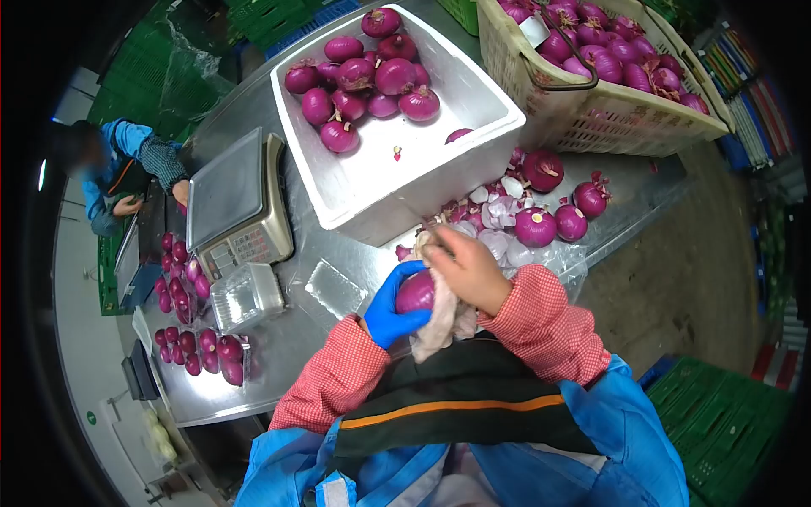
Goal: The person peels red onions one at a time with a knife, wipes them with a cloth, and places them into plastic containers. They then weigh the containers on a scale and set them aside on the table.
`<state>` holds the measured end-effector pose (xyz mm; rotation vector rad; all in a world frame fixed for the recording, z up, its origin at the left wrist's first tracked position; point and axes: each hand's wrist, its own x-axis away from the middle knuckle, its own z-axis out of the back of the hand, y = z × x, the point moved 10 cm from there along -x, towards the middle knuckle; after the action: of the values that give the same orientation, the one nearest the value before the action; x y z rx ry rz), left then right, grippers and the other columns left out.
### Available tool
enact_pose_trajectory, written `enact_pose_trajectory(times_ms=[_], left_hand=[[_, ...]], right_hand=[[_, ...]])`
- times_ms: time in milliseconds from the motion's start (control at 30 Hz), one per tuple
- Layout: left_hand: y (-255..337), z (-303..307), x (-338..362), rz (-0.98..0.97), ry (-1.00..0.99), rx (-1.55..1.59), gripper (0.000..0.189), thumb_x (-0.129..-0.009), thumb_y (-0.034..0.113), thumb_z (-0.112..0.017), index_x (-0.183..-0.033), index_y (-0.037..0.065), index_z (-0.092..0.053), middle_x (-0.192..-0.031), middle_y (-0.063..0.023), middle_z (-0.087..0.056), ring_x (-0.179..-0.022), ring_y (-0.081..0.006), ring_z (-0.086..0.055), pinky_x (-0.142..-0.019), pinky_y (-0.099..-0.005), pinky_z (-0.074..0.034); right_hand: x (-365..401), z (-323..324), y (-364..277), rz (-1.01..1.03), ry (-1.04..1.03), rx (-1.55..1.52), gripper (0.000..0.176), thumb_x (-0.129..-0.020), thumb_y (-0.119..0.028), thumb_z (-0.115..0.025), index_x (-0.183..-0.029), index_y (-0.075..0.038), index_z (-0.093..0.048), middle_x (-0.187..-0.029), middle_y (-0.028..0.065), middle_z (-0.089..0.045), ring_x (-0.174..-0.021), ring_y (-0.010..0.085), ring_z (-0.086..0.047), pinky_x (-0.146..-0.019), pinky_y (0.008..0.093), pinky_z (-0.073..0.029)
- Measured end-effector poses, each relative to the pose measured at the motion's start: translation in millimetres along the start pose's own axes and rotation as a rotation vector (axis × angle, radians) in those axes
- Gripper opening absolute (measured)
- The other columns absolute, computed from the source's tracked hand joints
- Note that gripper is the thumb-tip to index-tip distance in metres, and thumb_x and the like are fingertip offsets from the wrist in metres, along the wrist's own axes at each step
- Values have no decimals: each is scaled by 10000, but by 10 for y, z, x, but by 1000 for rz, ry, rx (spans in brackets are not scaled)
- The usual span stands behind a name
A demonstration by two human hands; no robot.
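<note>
In front of my body, my left hand [394,304], in a blue glove, is wrapped round a red onion [415,294]. My bare right hand [466,269] is closed on a pale, limp cloth [440,323] that hangs down against the onion's right side. Just beyond my hands, loose onion skins [500,213] lie heaped on the metal table [338,279]. Several whole red onions sit by the heap, one onion [536,227] showing a cut pale end. A white foam box [414,188] stands close ahead, with red onions [355,76] gathered at its far end.
At the back right stands a cream plastic crate [583,114] full of red onions. A weighing scale [245,203], clear plastic trays [247,297] and packed onions [199,351] are to the left. Another person [127,173] works at the far left. Green crates [718,422] stand lower right.
</note>
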<state>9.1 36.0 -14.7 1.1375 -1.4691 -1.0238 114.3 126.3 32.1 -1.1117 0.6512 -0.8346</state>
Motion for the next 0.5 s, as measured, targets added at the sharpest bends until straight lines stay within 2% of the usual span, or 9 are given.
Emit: enact_pose_trajectory(times_ms=[100,167,200,267,300,333,400,433,500], left_hand=[[-217,-178,25,193,49,717,755,-817,467,-707,-1396,69,-430,-1324,-136,-532,-1203,-244,-542,-1056,-401,-419],[-494,-201,-30,375,102,1041,805,-824,524,-694,-1426,74,-406,-1370,-134,-509,-1248,-275,-521,-1080,-417,-406],[-478,-256,-86,388,68,987,749,-875,490,-654,-1440,72,-397,-1369,-133,-509,-1250,-267,-518,-1077,-415,-410],[-209,-114,-150,172,56,428,734,-898,510,-619,-1438,64,-399,-1380,-139,-503,-1258,-275,-512,-1077,-417,-411],[-6,-120,-172,66,46,150,727,-910,519,-602,-1436,60,-400,-1386,-142,-499,-1262,-278,-509,-1077,-419,-411],[104,-122,-191,16,82,100,558,-981,402,-544,-1411,65,-429,-1274,-89,-572,-1178,-234,-552,-1002,-362,-466],[-37,-130,-197,159,82,523,507,-990,356,-532,-1397,65,-451,-1251,-84,-580,-1160,-217,-560,-1003,-365,-468],[-89,-154,-211,228,75,730,482,-995,334,-526,-1390,65,-462,-1240,-82,-584,-1152,-208,-564,-1004,-367,-469],[-184,-72,-249,215,157,796,361,-1009,287,-500,-1293,66,-533,-1188,-71,-599,-1085,-176,-589,-945,-333,-494]], right_hand=[[39,-74,528,-124,134,-547,183,-969,-173,-555,-1030,-4,-591,-907,69,-638,-863,201,-618,-773,331,-485],[91,-18,627,-179,244,-560,202,-992,-171,-533,-1064,7,-596,-895,40,-627,-865,136,-569,-805,301,-468],[105,-22,707,-224,271,-573,202,-988,-170,-539,-1064,8,-595,-899,40,-629,-859,135,-571,-801,304,-470],[152,29,846,-292,342,-571,192,-970,-165,-563,-1065,-2,-601,-901,70,-640,-838,178,-612,-772,315,-482],[130,118,681,-210,362,-451,186,-961,-161,-571,-1065,-11,-603,-894,86,-641,-833,207,-623,-759,320,-486],[103,190,459,-127,380,-329,181,-952,-158,-579,-1066,-20,-606,-886,101,-642,-828,236,-634,-746,325,-490],[66,260,31,48,323,-67,267,-888,-230,-666,-1093,-68,-611,-911,130,-606,-831,322,-635,-694,352,-509],[69,282,-232,127,299,80,311,-864,-265,-690,-1094,-73,-608,-923,120,-588,-827,317,-629,-686,361,-512],[162,215,-690,277,239,379,401,-815,-335,-738,-1096,-83,-603,-947,101,-552,-819,306,-617,-669,378,-518]])
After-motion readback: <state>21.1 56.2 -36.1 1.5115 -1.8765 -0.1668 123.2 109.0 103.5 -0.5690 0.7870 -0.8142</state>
